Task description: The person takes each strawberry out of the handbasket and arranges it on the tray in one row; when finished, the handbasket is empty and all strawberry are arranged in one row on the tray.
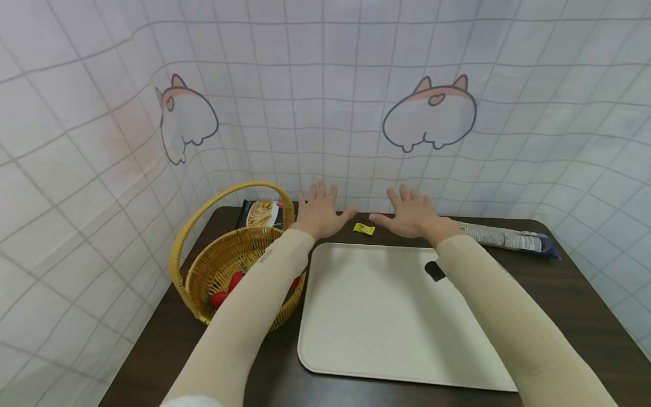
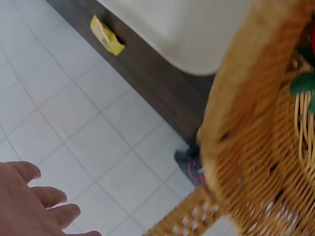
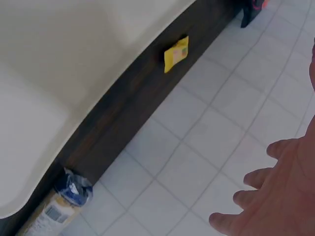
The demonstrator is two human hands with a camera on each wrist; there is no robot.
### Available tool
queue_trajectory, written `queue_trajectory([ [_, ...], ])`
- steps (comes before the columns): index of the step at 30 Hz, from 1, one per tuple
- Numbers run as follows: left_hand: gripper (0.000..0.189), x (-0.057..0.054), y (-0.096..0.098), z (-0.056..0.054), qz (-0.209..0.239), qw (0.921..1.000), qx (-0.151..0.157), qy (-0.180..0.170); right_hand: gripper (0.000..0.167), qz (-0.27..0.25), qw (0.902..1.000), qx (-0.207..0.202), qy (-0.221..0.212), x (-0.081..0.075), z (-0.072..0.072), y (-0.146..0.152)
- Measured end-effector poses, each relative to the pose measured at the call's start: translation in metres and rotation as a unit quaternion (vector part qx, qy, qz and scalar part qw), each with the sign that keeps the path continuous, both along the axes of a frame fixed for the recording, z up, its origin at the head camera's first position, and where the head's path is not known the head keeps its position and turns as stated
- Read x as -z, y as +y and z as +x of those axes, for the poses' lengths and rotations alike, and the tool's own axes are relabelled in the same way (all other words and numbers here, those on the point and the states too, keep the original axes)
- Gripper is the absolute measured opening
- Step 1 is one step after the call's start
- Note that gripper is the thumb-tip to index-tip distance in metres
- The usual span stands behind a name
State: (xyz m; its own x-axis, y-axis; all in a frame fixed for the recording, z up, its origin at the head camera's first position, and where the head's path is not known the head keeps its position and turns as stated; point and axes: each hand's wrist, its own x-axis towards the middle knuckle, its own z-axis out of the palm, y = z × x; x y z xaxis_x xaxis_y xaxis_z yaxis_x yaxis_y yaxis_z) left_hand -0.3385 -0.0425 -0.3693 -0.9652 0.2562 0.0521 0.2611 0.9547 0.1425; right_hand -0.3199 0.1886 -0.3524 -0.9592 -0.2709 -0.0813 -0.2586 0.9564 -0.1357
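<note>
Both hands reach forward over the back of the table with fingers spread, and neither holds anything. My left hand (image 1: 319,215) is just right of the wicker basket's (image 1: 203,275) handle; in the left wrist view its fingers (image 2: 51,196) are apart. Level with it, my right hand (image 1: 409,217) has its thumb pointing left, and its spread fingers (image 3: 258,178) show in the right wrist view. Between the hands, a small yellow packet (image 1: 364,229) lies on the dark strip behind the cream tray (image 1: 376,316). Red fruits (image 1: 218,298) lie in the basket, partly hidden by the left sleeve.
A black food package (image 1: 262,214) lies behind the basket. At the back right, a long printed bag (image 1: 513,238) lies on the dark table (image 1: 569,288). A dark oval patch (image 1: 434,271) shows at the tray's right. Grid-patterned curtain (image 1: 346,113) surrounds the back and sides.
</note>
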Motion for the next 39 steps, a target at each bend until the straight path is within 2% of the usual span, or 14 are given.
queue_trajectory([
  [3,0.091,0.008,-0.003,0.007,0.010,0.9999,0.011,-0.005,0.097,-0.003,0.9997,-0.023,0.005,0.012,0.008,-0.002],
  [8,0.082,0.019,-0.010,0.025,0.015,0.9993,0.029,0.017,0.092,-0.059,0.9968,-0.055,0.004,0.039,0.032,-0.001],
  [11,0.073,0.018,-0.010,0.042,0.013,0.9985,0.036,0.039,0.083,-0.112,0.9918,-0.062,0.000,0.053,0.049,0.002],
  [14,0.069,0.013,-0.008,0.063,0.027,0.9975,0.049,0.044,0.072,-0.152,0.9859,-0.068,-0.011,0.064,0.064,0.005],
  [19,0.068,0.007,-0.012,0.104,0.091,0.9921,0.074,0.045,0.057,-0.204,0.9760,-0.073,-0.025,0.078,0.084,0.004],
  [22,0.064,0.003,-0.022,0.127,0.148,0.9853,0.067,0.052,0.051,-0.235,0.9687,-0.075,-0.031,0.083,0.095,0.002],
  [24,0.059,0.002,-0.033,0.140,0.201,0.9753,0.056,0.072,0.048,-0.253,0.9638,-0.077,-0.035,0.087,0.102,-0.001],
  [25,0.054,0.002,-0.040,0.146,0.233,0.9671,0.047,0.090,0.046,-0.262,0.9613,-0.077,-0.037,0.088,0.106,-0.005],
  [27,0.043,0.004,-0.055,0.155,0.308,0.9399,0.034,0.143,0.043,-0.280,0.9559,-0.080,-0.035,0.092,0.112,-0.012],
  [28,0.036,0.006,-0.061,0.158,0.345,0.9211,0.028,0.178,0.042,-0.291,0.9526,-0.083,-0.036,0.094,0.115,-0.015],
  [30,0.024,0.010,-0.072,0.163,0.412,0.8753,0.016,0.253,0.041,-0.313,0.9449,-0.089,-0.036,0.097,0.120,-0.023],
  [34,0.017,0.011,-0.086,0.173,0.503,0.7706,-0.013,0.391,0.040,-0.358,0.9273,-0.099,-0.043,0.102,0.126,-0.037],
  [37,0.021,0.002,-0.094,0.184,0.540,0.6907,-0.041,0.479,0.035,-0.383,0.9177,-0.094,-0.047,0.106,0.127,-0.044],
  [39,0.024,-0.004,-0.100,0.190,0.561,0.6354,-0.060,0.527,0.032,-0.409,0.9064,-0.090,-0.056,0.108,0.126,-0.048],
])
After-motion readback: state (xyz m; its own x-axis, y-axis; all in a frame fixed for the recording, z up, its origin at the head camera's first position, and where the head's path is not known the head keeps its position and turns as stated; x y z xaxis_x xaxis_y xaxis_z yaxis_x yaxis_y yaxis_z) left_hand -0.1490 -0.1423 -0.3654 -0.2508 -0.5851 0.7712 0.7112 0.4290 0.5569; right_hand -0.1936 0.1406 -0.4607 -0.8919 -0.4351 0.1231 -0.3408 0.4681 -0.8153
